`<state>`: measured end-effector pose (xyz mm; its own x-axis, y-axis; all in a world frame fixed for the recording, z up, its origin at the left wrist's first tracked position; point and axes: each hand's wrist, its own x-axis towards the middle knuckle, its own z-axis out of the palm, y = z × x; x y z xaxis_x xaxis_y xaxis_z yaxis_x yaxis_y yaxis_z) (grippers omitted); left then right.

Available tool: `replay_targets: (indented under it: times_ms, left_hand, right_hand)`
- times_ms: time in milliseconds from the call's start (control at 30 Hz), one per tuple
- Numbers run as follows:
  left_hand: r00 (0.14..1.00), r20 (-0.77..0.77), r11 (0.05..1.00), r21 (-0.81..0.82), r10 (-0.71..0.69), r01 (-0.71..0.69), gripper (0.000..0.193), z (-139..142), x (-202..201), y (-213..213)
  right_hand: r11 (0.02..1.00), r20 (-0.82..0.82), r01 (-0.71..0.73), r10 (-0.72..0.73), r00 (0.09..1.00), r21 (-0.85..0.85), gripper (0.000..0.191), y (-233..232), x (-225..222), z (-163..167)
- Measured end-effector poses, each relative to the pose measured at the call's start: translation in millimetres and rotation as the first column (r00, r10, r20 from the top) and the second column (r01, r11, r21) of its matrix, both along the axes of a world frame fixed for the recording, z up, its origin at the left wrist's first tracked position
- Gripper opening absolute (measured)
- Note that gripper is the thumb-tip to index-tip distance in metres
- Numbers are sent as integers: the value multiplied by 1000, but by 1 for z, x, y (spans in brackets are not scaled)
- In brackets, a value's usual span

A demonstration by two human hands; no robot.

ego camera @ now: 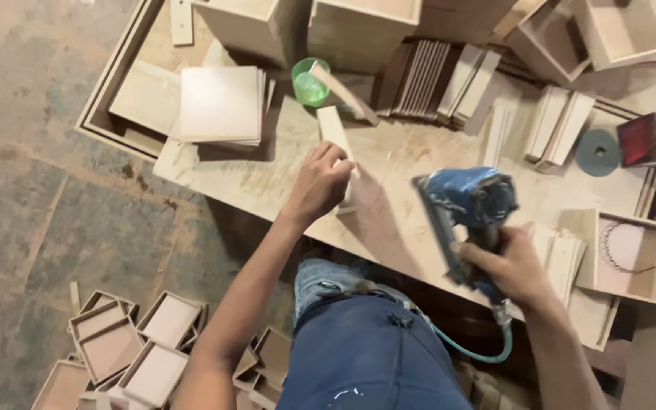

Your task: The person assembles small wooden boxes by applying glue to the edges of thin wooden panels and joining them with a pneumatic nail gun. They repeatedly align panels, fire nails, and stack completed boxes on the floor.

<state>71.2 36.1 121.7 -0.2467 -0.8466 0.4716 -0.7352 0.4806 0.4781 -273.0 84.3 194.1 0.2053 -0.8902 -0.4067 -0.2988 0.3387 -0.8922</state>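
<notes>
A pale plywood worktop (419,163) stands over a mottled stone floor (32,190); the left hand (319,184) clasps a narrow wooden strip (333,130) lying mid-board; the right hand (512,267) clenches a blue nail gun (466,203) above bare board near the front edge; stacked panels (220,105) crowd the far side.
</notes>
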Motion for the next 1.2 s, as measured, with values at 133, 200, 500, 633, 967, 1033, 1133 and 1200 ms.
replay_targets:
  times_ms: [133,200,500,633,967,1033,1133,1200]
  left_hand:
    - [992,78,994,-44,-101,105,16,-28,33,-2]
    - [990,65,992,-21,-122,124,18,-37,42,1]
    - [987,-51,986,-76,-154,150,21,-62,69,3]
    - [983,-98,986,-72,-155,148,21,-66,75,3]
    - [976,-151,987,-49,-159,153,20,-72,81,5]
    - [975,-155,987,-45,-157,152,19,-72,81,5]
    - [976,-156,988,-48,-154,149,18,-73,81,5]
    - [978,-147,988,-49,-151,145,15,-73,82,5]
  right_hand:
    - [983,-119,-110,128,985,147,26,11,53,-11]
    - [965,-267,-123,184,946,230,29,12,75,-9]
    - [955,-342,-140,227,912,261,27,9,140,-8]
    - [959,-347,-83,179,921,272,21,11,150,-4]
    - [953,-422,-104,223,879,286,22,5,168,10]
    - [947,-420,-118,241,875,299,22,3,170,13]
    - [945,-454,-124,258,853,303,22,0,172,16]
    - [947,-455,-132,259,852,292,23,-1,173,17]
